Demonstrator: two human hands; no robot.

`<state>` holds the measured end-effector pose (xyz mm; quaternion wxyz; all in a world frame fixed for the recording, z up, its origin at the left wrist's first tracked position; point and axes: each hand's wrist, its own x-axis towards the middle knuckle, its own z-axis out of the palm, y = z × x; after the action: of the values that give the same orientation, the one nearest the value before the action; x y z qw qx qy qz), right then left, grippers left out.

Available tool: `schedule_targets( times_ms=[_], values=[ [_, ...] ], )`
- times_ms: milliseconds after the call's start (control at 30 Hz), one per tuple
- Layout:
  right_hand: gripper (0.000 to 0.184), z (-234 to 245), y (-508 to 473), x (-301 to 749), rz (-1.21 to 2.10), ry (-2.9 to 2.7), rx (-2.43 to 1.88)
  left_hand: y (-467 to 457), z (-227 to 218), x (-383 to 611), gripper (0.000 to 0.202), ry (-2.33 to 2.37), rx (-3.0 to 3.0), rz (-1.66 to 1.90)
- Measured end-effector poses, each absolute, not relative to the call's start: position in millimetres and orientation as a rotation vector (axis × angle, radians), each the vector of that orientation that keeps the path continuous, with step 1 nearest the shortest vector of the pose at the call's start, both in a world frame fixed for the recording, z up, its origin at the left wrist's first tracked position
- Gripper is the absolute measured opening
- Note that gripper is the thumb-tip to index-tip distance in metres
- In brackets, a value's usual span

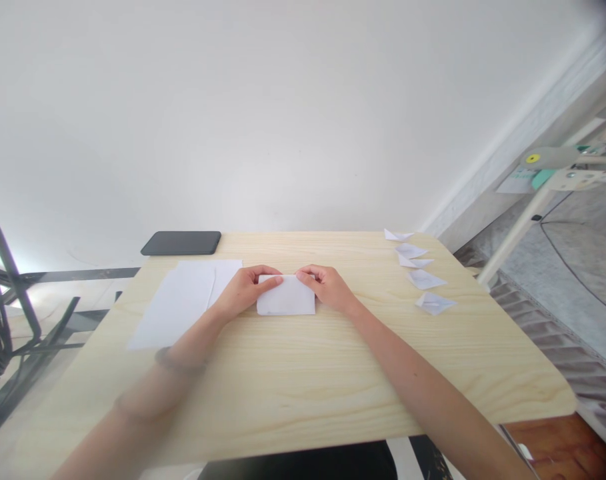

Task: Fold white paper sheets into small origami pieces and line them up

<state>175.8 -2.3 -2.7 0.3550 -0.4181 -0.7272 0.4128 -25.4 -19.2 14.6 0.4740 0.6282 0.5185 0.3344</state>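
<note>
A small folded white paper [286,298] lies on the light wooden table [303,373] in front of me. My left hand [245,290] rests on its left edge with the thumb and fingers pinched on the top left corner. My right hand [327,285] pinches the top right corner in the same way. Both hands are closed on the paper's upper edge, which stays flat on the table.
A stack of white sheets [183,300] lies left of the paper. A dark phone [183,243] sits at the table's far left corner. Several small folded paper shapes [423,273] line the right side. A black chair frame [3,320] stands at left, a stand [537,200] at right.
</note>
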Motion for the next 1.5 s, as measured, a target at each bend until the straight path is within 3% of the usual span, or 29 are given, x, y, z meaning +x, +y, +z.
schedule_targets(
  times_ms=[1500],
  values=[
    [0.025,-2.5,-3.1,175.6,1.095,-1.906,-1.054,-18.5,14.1,-23.2,0.036,1.337,1.495,0.814]
  ],
)
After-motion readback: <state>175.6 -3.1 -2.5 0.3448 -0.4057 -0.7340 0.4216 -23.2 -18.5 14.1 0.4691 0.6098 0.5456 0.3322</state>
